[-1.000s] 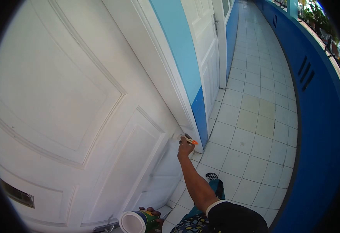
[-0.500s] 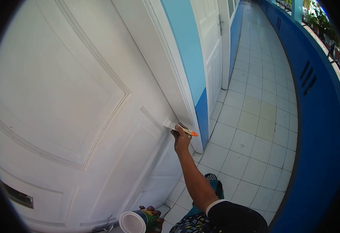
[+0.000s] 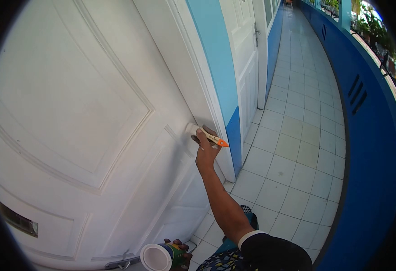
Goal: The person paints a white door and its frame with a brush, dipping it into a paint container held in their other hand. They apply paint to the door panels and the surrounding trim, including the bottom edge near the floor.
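Observation:
My right hand is closed around a paintbrush with a pale handle and an orange tip. Its white bristles meet the white panelled door along the edge beside the frame. Low in the view, my left hand wraps its fingers round a paint can with a white rim and a green, blue and yellow label. The can is tilted so that its white inside faces me. Just left of it, a metal door handle sticks out from the door.
The white door frame borders a light and dark blue wall. A second white door stands farther along. White floor tiles run down the corridor beside a blue parapet, with plants beyond.
My right hand has moved the paintbrush up along the door's edge, a little to the left. My left hand and the paint can have barely moved.

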`<state>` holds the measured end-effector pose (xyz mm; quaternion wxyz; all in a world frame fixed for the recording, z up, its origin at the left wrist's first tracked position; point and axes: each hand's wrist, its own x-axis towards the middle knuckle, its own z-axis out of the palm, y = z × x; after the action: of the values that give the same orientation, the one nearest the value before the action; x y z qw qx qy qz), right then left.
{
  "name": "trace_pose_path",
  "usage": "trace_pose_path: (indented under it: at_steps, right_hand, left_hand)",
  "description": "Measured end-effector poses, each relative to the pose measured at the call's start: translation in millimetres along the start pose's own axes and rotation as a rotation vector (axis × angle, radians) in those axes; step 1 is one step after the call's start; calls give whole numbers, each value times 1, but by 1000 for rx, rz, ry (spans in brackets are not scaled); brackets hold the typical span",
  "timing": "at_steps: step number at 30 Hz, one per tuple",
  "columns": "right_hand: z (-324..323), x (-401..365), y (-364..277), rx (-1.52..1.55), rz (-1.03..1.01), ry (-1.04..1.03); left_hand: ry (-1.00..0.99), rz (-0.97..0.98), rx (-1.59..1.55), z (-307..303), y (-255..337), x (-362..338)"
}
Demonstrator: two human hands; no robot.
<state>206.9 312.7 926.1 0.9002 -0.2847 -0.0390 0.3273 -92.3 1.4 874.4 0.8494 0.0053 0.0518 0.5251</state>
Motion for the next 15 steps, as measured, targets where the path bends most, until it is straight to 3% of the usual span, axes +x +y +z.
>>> trace_pose_path:
  at_steps: [4,9,11,14,15]
  right_hand:
    - [5,7,-8,228,69,-77]
    - [-135,30,104,49,253,267]
    - [-171,27,118,-40,216,440]
    - [-163,26,107,-267,115,440]
    - [-149,27,103,-254,67,346]
  left_hand:
    - [-57,14,97,18,-10,5]
    - [8,-1,-39,0,-1,3]
    - [25,-3,-65,-3,2,2]
    - [53,-13,-121,-8,4,2]
    - [58,-13,-138,-9,4,3]
